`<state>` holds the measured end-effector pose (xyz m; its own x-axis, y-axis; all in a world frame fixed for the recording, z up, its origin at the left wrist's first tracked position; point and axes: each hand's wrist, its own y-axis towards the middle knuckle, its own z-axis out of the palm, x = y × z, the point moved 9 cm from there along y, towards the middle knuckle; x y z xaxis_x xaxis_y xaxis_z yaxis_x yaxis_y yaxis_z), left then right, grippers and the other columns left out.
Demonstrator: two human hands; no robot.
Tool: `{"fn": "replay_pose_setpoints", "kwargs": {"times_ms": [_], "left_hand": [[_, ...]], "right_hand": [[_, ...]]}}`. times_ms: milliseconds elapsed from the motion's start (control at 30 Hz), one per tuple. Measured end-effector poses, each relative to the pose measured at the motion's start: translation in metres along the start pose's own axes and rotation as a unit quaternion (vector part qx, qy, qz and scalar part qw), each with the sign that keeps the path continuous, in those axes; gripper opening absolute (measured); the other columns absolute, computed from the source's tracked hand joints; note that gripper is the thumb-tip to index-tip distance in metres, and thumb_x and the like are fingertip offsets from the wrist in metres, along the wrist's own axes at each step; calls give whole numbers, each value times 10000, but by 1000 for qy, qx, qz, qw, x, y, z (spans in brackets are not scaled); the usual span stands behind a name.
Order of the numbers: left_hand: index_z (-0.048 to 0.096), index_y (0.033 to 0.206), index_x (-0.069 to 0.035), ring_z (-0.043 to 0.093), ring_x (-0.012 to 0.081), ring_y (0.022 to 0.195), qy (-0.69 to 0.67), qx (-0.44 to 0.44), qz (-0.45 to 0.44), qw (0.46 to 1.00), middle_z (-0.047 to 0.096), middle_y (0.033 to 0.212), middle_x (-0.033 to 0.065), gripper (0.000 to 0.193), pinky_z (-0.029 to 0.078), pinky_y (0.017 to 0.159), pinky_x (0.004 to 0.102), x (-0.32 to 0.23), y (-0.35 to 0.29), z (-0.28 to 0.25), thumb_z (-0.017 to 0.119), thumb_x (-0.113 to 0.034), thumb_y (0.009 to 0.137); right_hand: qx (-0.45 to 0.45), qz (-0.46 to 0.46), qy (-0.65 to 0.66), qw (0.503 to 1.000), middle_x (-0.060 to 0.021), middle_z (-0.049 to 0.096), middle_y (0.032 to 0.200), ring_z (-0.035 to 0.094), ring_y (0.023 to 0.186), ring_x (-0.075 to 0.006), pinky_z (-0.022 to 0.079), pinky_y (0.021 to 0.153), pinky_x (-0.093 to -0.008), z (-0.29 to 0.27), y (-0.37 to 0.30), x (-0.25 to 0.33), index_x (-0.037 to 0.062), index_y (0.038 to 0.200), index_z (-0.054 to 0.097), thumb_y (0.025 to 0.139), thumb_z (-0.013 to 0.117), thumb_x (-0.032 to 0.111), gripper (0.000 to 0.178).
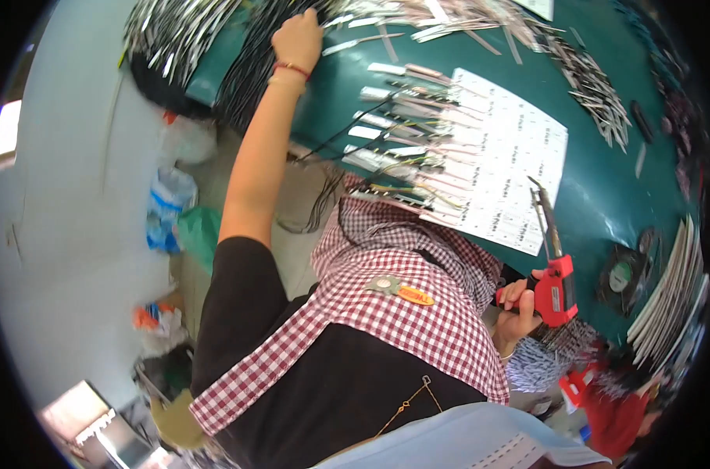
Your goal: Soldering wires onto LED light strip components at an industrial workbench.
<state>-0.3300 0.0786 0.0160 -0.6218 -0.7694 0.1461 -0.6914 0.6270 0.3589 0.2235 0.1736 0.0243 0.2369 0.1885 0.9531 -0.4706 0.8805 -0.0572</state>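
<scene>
In the head view, the right grip (519, 309) is closed around the handle of a red soldering gun (558, 291), fingers and thumb wrapped. The gun's body sits just right of this grip; its long axis runs away from the wearer, leaning slightly left, with the slender metal tip pointing beyond the grip, by the right edge of a white board (519, 148).

The left grip (298, 41), its arm stretched forward, has curled fingers at a bundle of black cables (253, 59); I cannot tell whether any cable is pinched. The cables run lengthwise back toward the wearer, sloping to the left of that grip.

Ahead and left of the right grip, the board lies on the green table (605, 203), with white strips (366, 132) jutting from its left side. Their long axes run roughly crosswise, free ends pointing left. Right of the right grip, pale rods (663, 293) lie bundled.
</scene>
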Motion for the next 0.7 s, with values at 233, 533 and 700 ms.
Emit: {"fn": "replay_pose_setpoints", "kwargs": {"times_ms": [233,533,700], "left_hand": [[581,1111,-13,574,335,1012,-240,120,-27,963,604,1078,211,316,443,846,395,-41,39,-25,509,-194,862],[503,829,-83,299,45,544,-627,168,37,760,357,652,-33,217,242,492,192,-79,12,-187,416,-217,975],[459,594,-62,303,100,485,-598,124,82,788,381,569,19,321,230,459,252,-121,-35,-275,404,-179,887]], "right_hand": [[-101,52,25,993,-19,467,597,424,486,-89,348,461,-230,-31,8,12,-19,1011,503,875,566,83,181],[-114,33,85,989,-9,506,571,455,454,-61,369,435,-230,-39,11,22,19,902,543,837,613,116,136],[-121,40,76,989,-13,507,572,456,441,-61,371,430,-228,-38,14,18,14,918,541,838,607,117,146]]}}
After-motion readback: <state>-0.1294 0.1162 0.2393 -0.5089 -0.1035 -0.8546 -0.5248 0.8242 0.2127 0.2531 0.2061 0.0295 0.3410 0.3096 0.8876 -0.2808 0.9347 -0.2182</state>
